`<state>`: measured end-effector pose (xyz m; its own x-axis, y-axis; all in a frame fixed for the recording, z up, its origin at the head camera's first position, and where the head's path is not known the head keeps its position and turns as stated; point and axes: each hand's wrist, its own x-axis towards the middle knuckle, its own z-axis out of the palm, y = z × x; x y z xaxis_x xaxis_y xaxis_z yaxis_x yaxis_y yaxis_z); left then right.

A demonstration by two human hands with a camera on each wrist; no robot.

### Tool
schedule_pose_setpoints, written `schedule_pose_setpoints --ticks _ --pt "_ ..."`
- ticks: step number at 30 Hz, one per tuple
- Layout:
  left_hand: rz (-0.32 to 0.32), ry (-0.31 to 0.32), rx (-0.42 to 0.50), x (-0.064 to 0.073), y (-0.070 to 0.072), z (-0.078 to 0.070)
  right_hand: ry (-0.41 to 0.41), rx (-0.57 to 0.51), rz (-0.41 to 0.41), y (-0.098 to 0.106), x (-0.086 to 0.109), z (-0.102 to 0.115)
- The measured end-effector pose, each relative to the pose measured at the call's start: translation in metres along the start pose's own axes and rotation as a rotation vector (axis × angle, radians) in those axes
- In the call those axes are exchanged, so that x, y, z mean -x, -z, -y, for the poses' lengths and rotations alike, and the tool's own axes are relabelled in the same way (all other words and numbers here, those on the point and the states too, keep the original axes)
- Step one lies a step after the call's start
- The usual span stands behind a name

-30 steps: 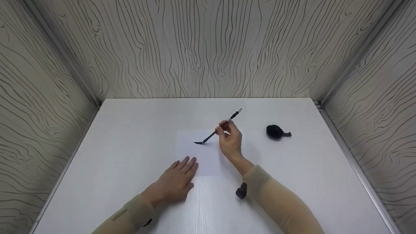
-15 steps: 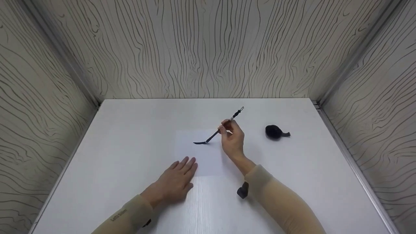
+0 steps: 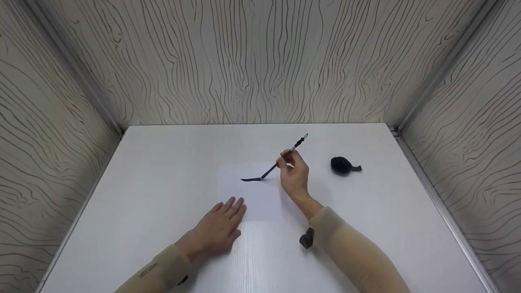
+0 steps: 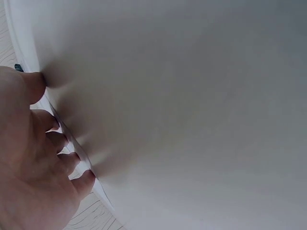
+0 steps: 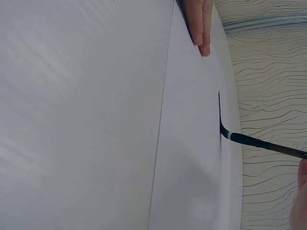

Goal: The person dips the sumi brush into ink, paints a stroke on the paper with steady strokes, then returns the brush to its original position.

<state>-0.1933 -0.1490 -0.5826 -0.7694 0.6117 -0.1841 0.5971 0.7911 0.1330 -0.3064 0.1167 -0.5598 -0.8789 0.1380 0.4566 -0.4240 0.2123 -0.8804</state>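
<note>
My right hand [image 3: 294, 175] pinches a dark writing brush [image 3: 270, 169] partway up its handle, the handle leaning up to the right with a hanging loop at its end. In the right wrist view the bristles of the brush [image 5: 223, 130] bend against the white paper [image 5: 184, 143]. A black stroke [image 3: 249, 179] runs leftward from the bristles on the sheet [image 3: 260, 203]. My left hand [image 3: 217, 228] lies flat, its straight fingers resting on the lower left part of the paper. From the left wrist, its fingertips [image 4: 85, 182] press down at the sheet's edge.
A small black dish with a short handle [image 3: 341, 165] stands on the white table [image 3: 163, 162] to the right of the paper. Wood-grain panels [image 3: 252, 61] close in the back and both sides of the table.
My right hand has drawn the brush a little to the right, and the black stroke behind it has become longer. The left hand stays on the paper.
</note>
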Motion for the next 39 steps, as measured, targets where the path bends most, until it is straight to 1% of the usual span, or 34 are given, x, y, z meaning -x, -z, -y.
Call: schedule_pose_setpoints --ticks 12,16,19,23,29,34,39 --pt "-0.009 0.008 0.052 -0.001 -0.002 0.001 -0.041 0.034 0.007 0.009 0.000 0.001" --pt "0.002 0.016 0.059 -0.001 -0.002 0.001 -0.023 0.042 0.000 0.011 0.000 -0.001" --pt "0.003 0.012 0.062 0.000 -0.003 0.001 0.004 0.027 -0.012 0.013 -0.001 -0.002" --pt "-0.007 0.001 0.057 0.000 -0.003 0.001 0.025 0.009 -0.033 0.016 -0.002 -0.004" --pt "-0.005 0.016 0.055 0.000 -0.003 0.000 0.025 0.013 -0.049 0.021 -0.003 -0.008" --pt "0.001 0.020 0.052 0.000 -0.002 -0.001 0.029 0.049 -0.057 0.026 -0.004 -0.006" --pt "0.001 0.021 0.064 0.000 0.000 -0.001 0.038 0.060 -0.070 0.030 -0.004 -0.004"
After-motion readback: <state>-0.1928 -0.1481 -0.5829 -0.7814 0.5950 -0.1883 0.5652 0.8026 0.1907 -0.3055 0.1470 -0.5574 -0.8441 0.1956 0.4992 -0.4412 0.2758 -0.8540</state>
